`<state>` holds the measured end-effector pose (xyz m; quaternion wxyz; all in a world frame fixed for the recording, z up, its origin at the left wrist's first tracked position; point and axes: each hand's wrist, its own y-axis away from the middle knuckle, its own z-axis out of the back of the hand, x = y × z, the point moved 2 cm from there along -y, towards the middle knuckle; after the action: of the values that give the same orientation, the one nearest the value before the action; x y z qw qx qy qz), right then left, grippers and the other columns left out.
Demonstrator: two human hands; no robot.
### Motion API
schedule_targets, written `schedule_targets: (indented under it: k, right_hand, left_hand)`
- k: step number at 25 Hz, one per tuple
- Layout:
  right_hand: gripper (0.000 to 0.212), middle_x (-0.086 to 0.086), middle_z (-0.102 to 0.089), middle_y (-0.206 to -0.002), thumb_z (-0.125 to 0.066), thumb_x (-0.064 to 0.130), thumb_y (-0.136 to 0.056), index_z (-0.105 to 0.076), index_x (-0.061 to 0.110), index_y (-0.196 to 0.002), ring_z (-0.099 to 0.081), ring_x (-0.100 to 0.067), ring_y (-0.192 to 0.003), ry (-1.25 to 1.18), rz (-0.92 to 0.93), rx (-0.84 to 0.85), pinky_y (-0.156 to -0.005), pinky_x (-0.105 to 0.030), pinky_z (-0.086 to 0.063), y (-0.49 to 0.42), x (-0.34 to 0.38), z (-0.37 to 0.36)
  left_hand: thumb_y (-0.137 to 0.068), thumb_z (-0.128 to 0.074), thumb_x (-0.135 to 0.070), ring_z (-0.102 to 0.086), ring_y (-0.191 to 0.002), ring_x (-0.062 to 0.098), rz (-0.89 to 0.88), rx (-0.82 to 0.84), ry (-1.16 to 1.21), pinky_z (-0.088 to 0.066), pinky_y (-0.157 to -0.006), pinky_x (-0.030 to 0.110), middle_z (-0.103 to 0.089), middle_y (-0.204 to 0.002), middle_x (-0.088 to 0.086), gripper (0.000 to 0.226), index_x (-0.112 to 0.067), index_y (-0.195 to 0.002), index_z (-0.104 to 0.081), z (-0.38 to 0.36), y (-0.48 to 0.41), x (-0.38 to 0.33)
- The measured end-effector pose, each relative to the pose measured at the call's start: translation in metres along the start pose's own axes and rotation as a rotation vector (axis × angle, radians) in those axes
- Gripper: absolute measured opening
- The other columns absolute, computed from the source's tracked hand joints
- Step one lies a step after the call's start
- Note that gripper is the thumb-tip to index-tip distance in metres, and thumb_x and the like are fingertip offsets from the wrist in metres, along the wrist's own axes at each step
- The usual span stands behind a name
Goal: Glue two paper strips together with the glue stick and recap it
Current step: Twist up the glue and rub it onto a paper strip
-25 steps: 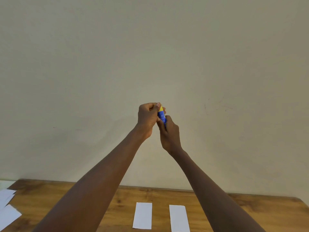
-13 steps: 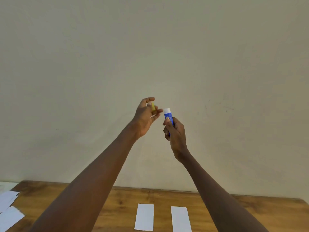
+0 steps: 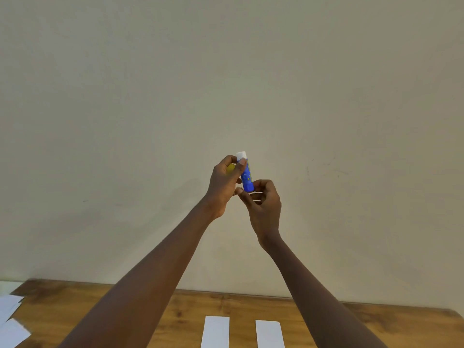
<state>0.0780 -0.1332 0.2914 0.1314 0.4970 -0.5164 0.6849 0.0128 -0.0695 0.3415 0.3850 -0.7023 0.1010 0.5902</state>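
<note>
- We are working well above the wooden table (image 3: 75, 297), with open air all round our raised hands.
- The paper strips (image 3: 216, 331) are lying apart at its near edge, unglued.
- Our left hand (image 3: 223, 187) is clasping the uncapped glue stick (image 3: 247, 177) and the yellow cap (image 3: 230, 169).
- Our right hand (image 3: 263, 204) is pinching the stick's base, likely twisting glue up before lowering it to a strip.

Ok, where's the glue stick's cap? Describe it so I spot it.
Above the wooden table, against the wall, the right hand holds up the glue stick. The cap is tucked in the left hand beside it. It is the only yellow piece; the stick is blue, white-tipped.
</note>
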Motion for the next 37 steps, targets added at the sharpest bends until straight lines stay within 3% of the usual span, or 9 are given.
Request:
schedule_targets:
  k: [6, 11, 16, 19, 22, 26, 30, 33, 37]
  right_hand:
    - [0.013, -0.007, -0.057, -0.064, -0.052, 0.01, -0.087, -0.056, -0.002, -0.084, -0.052, -0.001, -0.042, -0.001, 0.015, -0.017, -0.045, -0.009, -0.038, -0.0017, 0.0008, -0.0042]
    - [0.04, -0.006, -0.055, -0.06, -0.026, 0.021, -0.098, -0.055, 0.008, -0.072, -0.047, -0.005, -0.038, -0.288, -0.195, 0.134, -0.046, -0.018, -0.037, -0.0008, 0.0028, -0.0057]
    - [0.018, -0.002, -0.058, -0.065, -0.059, 0.022, -0.085, -0.055, 0.004, -0.083, -0.053, -0.002, -0.042, -0.058, -0.044, 0.07, -0.046, -0.009, -0.039, -0.0041, 0.0032, -0.001]
    - [0.025, -0.003, -0.056, -0.057, -0.046, 0.019, -0.092, -0.057, -0.001, -0.082, -0.051, -0.003, -0.036, -0.023, -0.068, 0.112, -0.043, -0.012, -0.037, -0.0029, 0.001, -0.0034]
    - [0.037, -0.006, -0.057, -0.061, -0.03, 0.025, -0.097, -0.055, 0.005, -0.079, -0.052, -0.006, -0.039, -0.198, -0.156, 0.187, -0.041, -0.013, -0.037, -0.0001, 0.0018, -0.0046]
    - [0.019, -0.003, -0.057, -0.075, -0.057, 0.023, -0.086, -0.051, 0.006, -0.091, -0.055, -0.007, -0.05, -0.005, -0.008, 0.101, -0.047, -0.009, -0.041, -0.0006, 0.0017, -0.0037]
    - [0.025, -0.005, -0.057, -0.058, -0.042, 0.018, -0.093, -0.055, 0.006, -0.075, -0.052, -0.003, -0.038, -0.017, -0.032, 0.123, -0.042, -0.008, -0.035, -0.0008, 0.0024, -0.004]
    - [0.032, -0.005, -0.058, -0.067, -0.031, 0.024, -0.096, -0.055, 0.008, -0.083, -0.053, -0.006, -0.041, -0.132, -0.109, 0.196, -0.042, -0.012, -0.037, 0.0009, 0.0012, -0.0042]
    - [0.017, 0.003, -0.053, -0.075, -0.057, 0.024, -0.085, -0.046, 0.012, -0.088, -0.051, -0.016, -0.054, 0.095, 0.043, 0.094, -0.051, -0.017, -0.042, 0.0011, -0.0001, -0.0037]
  left_hand:
    - [-0.095, -0.038, -0.027, -0.046, -0.066, 0.014, -0.036, 0.044, 0.042, -0.047, -0.061, 0.021, -0.044, -0.071, 0.001, 0.019, -0.016, -0.082, -0.048, -0.0002, -0.0026, 0.0017]
    - [-0.096, -0.032, -0.024, -0.051, -0.073, 0.012, -0.011, 0.094, 0.164, -0.051, -0.06, 0.014, -0.051, -0.082, 0.0, 0.022, -0.016, -0.089, -0.051, 0.0014, -0.0029, 0.0043]
    - [-0.097, -0.032, -0.024, -0.048, -0.07, 0.012, -0.068, 0.093, 0.109, -0.048, -0.058, 0.013, -0.049, -0.078, 0.0, 0.023, -0.014, -0.089, -0.051, 0.0014, -0.0043, 0.0098]
    - [-0.096, -0.033, -0.024, -0.044, -0.066, 0.014, -0.074, 0.1, 0.107, -0.046, -0.06, 0.017, -0.045, -0.073, 0.002, 0.024, -0.017, -0.08, -0.049, 0.0003, -0.0048, 0.0092]
    - [-0.097, -0.03, -0.022, -0.05, -0.071, 0.012, -0.065, 0.093, 0.108, -0.049, -0.063, 0.014, -0.05, -0.078, 0.001, 0.022, -0.014, -0.091, -0.049, 0.0005, -0.0042, 0.0087]
    - [-0.097, -0.03, -0.024, -0.051, -0.075, 0.01, -0.089, 0.075, 0.077, -0.049, -0.064, 0.012, -0.051, -0.081, -0.001, 0.024, -0.019, -0.087, -0.051, 0.002, -0.0053, 0.0074]
    - [-0.097, -0.031, -0.023, -0.05, -0.075, 0.012, -0.077, 0.085, 0.062, -0.048, -0.07, 0.018, -0.051, -0.08, -0.001, 0.022, -0.018, -0.088, -0.05, 0.0, -0.005, 0.0064]
    - [-0.097, -0.029, -0.024, -0.05, -0.073, 0.015, -0.078, 0.095, 0.057, -0.047, -0.07, 0.022, -0.051, -0.078, 0.001, 0.026, -0.019, -0.083, -0.05, 0.0006, -0.0044, 0.0073]
    - [-0.097, -0.03, -0.025, -0.052, -0.078, 0.012, -0.092, 0.076, 0.036, -0.048, -0.071, 0.018, -0.053, -0.082, -0.002, 0.024, -0.012, -0.095, -0.051, 0.0003, -0.0051, 0.0062]
